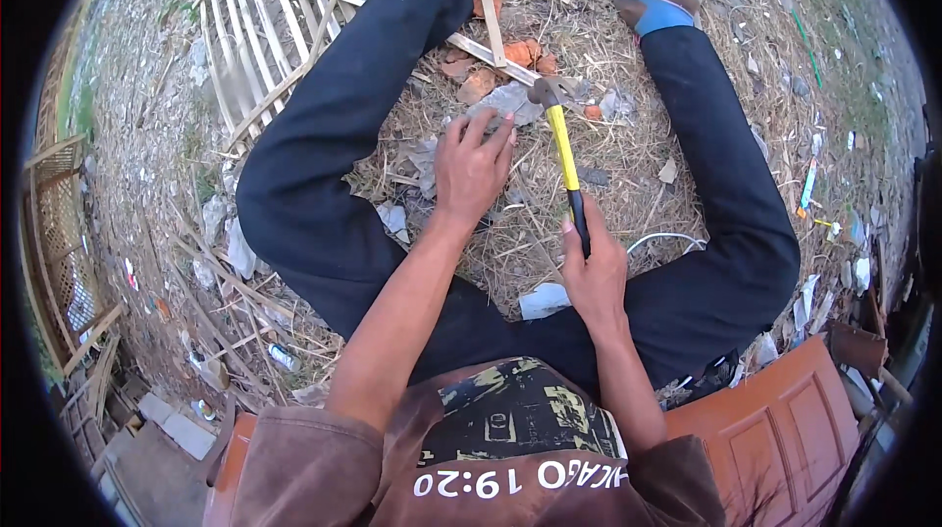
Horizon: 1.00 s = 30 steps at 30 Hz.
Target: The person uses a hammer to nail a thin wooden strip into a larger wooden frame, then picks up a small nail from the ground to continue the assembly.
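My right hand (597,277) is closed round the black grip of a claw hammer (563,149) with a yellow handle. Its dark metal head lies by the end of a pale wooden slat (491,58), and I cannot tell whether they touch. Left of the hammer, my left hand (471,169) reaches forward with its fingers loosely stretched and somewhat apart, and nothing shows in them. Just past its fingertips is a flat grey stone (512,103). Broken orange brick pieces (523,53) lie beyond, beside an upright-running wooden strip (490,17).
My legs in dark trousers (324,184) frame the work spot on both sides. A frame of wooden slats (257,46) lies at the far left. Dry straw and litter cover the ground. A reddish-brown panelled board (775,429) is at the near right, and a lattice panel (69,242) stands left.
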### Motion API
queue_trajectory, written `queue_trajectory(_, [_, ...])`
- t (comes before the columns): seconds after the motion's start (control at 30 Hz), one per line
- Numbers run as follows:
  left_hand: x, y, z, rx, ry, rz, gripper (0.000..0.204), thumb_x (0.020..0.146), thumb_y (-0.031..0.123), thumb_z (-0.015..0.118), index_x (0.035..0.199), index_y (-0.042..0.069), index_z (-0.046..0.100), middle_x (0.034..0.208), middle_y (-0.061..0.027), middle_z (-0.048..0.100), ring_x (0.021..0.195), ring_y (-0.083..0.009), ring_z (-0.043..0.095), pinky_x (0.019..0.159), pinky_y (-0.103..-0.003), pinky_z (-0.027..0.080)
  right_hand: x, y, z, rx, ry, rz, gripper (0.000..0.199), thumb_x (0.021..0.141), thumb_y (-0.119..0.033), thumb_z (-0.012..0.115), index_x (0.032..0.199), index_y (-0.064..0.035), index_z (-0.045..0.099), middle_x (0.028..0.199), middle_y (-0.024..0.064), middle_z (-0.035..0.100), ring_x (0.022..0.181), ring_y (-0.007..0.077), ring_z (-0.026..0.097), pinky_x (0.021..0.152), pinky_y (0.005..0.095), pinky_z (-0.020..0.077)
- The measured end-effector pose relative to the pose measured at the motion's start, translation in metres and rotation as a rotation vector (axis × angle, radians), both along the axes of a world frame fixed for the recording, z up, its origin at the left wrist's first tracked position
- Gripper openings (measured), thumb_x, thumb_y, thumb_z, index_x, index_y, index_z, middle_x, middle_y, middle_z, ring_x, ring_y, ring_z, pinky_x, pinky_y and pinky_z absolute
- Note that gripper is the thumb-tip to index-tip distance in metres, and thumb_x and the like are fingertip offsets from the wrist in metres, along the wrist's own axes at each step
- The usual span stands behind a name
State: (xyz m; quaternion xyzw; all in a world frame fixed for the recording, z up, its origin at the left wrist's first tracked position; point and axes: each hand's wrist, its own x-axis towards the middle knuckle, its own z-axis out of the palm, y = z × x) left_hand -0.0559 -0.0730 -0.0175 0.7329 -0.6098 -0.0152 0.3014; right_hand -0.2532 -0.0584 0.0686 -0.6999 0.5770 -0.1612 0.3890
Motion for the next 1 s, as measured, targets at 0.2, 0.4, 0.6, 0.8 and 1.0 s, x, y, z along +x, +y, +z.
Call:
queue_trajectory(0.2, [-0.001, -0.001, -0.002, -0.005, 0.016, -0.006, 0.025, 0.085, 0.013, 0.072, 0.109, 0.009, 0.075, 0.111, -0.0071, 0.065, 0.096, -0.0291, 0.057, 0.086, -0.039, 0.048, 0.001, -0.003, 0.006, 0.020, 0.028, -0.011, 0.039, 0.095, -0.012, 0.060, 0.132, -0.0016, 0.055, 0.076, 0.0217, 0.064, 0.067, 0.0376, 0.066, 0.062, 0.0447, 0.0486])
queue_trajectory(0.4, [0.001, -0.001, -0.005, -0.010, 0.008, -0.017, 0.026, 0.085, 0.012, 0.072, 0.110, 0.008, 0.074, 0.113, -0.0066, 0.064, 0.098, -0.0300, 0.056, 0.086, -0.040, 0.048, -0.001, 0.002, -0.001, 0.063, 0.013, -0.044, 0.037, 0.095, -0.012, 0.060, 0.131, -0.0025, 0.055, 0.075, 0.0213, 0.064, 0.067, 0.0375, 0.066, 0.062, 0.0437, 0.0486])
queue_trajectory(0.6, [0.000, 0.000, 0.000, 0.008, 0.012, -0.025, 0.027, 0.085, 0.012, 0.073, 0.111, 0.009, 0.074, 0.115, -0.0063, 0.063, 0.100, -0.0294, 0.056, 0.086, -0.039, 0.049, -0.001, 0.003, -0.002, 0.065, -0.003, -0.041, 0.037, 0.095, -0.012, 0.060, 0.131, -0.0036, 0.055, 0.077, 0.0221, 0.065, 0.071, 0.0395, 0.067, 0.063, 0.0453, 0.0493])
queue_trajectory(0.8, [0.002, 0.000, -0.004, -0.014, -0.001, -0.019, 0.027, 0.084, 0.012, 0.073, 0.111, 0.010, 0.074, 0.114, -0.0065, 0.063, 0.099, -0.0290, 0.056, 0.085, -0.039, 0.049, -0.002, 0.004, -0.005, 0.031, -0.031, -0.022, 0.040, 0.095, -0.012, 0.061, 0.133, -0.0033, 0.054, 0.080, 0.0234, 0.066, 0.072, 0.0404, 0.068, 0.063, 0.0456, 0.0496])
queue_trajectory(1.0, [-0.001, -0.001, -0.003, -0.014, 0.000, -0.005, 0.025, 0.083, 0.012, 0.073, 0.108, 0.010, 0.075, 0.113, -0.0060, 0.064, 0.098, -0.0288, 0.057, 0.084, -0.038, 0.049, -0.003, 0.007, -0.013, -0.152, -0.028, 0.064, 0.042, 0.093, -0.010, 0.062, 0.133, -0.0023, 0.054, 0.085, 0.0225, 0.068, 0.072, 0.0401, 0.068, 0.061, 0.0459, 0.0514])
